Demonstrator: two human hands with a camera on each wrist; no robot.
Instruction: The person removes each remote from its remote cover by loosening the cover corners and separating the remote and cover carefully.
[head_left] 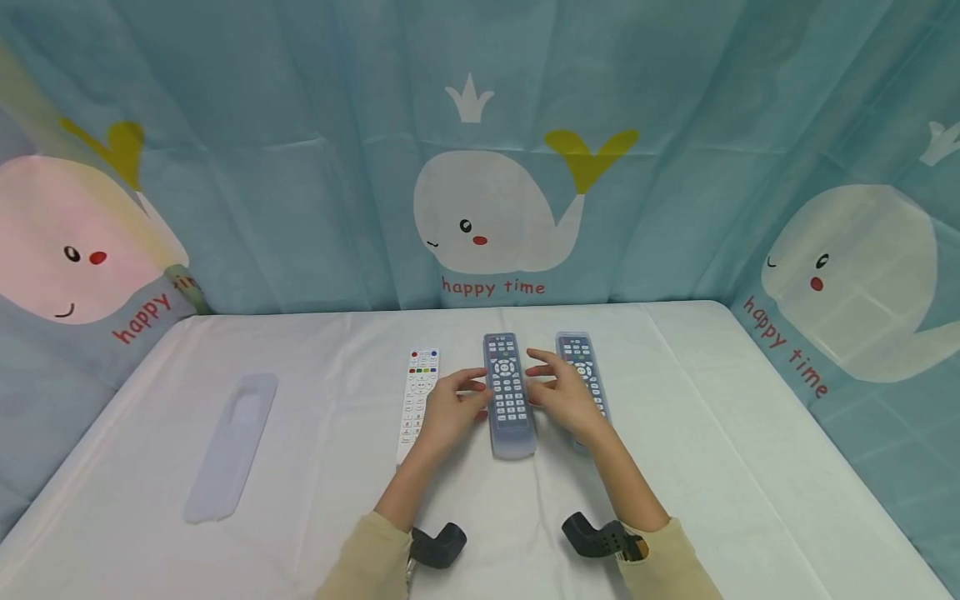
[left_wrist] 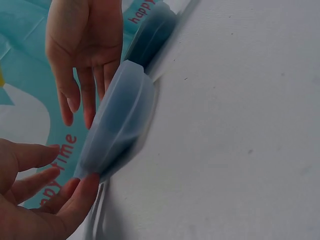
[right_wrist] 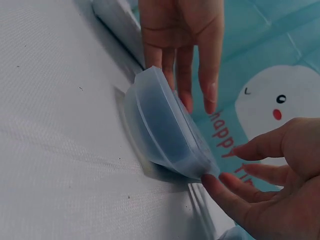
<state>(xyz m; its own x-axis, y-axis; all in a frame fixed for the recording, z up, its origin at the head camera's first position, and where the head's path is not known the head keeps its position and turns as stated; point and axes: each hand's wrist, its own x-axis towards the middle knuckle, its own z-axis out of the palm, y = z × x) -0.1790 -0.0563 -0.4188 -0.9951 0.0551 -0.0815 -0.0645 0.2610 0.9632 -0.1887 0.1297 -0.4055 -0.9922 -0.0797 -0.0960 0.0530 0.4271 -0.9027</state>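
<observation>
A dark remote control (head_left: 504, 387) in a translucent bluish sleeve (head_left: 513, 446) lies face up between my two hands. My left hand (head_left: 452, 408) is at its left edge, fingers loosely bent and fingertips right against the sleeve. On the other side my right hand (head_left: 566, 402) has its fingers spread, thumb and fingertips close to the right edge. Both wrist views show the sleeve's rounded side (left_wrist: 122, 117) (right_wrist: 160, 117) with fingertips at its end. A white remote (head_left: 422, 387) lies partly behind my left hand. Another sleeved remote (head_left: 585, 358) is partly covered by my right hand.
A translucent sleeve (head_left: 232, 446) without a remote lies on the left of the white-covered table (head_left: 750, 467). Blue curtains (head_left: 315, 200) printed with whales hang behind the table and along both sides. Black wrist mounts (head_left: 438, 546) stick out inward from the sleeves of both arms.
</observation>
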